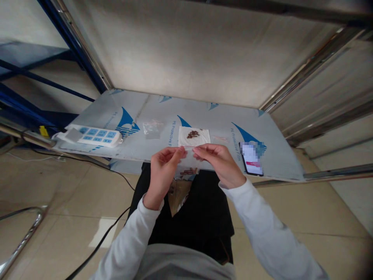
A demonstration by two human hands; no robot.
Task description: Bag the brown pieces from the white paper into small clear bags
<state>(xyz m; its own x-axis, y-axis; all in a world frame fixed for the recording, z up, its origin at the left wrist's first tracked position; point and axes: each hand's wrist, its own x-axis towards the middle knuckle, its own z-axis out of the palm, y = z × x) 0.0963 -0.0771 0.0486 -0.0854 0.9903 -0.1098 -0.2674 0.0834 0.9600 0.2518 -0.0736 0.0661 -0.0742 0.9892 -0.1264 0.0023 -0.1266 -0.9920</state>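
Note:
My left hand (163, 169) and my right hand (219, 162) both pinch the top edge of a small clear plastic bag (188, 165) held just in front of the table's near edge. Small brown pieces (188, 171) lie at the bottom of the bag. Just beyond my fingers, a white sheet (204, 138) rests on the table with a little heap of the same brown pieces (192, 134) on it.
The table (163, 112) is a metal sheet under protective film with blue logos. On it lie a white power strip (91, 136) at the left, empty clear bags (153, 127), and a phone (252, 158) at the right. A black cable (96, 245) crosses the tiled floor.

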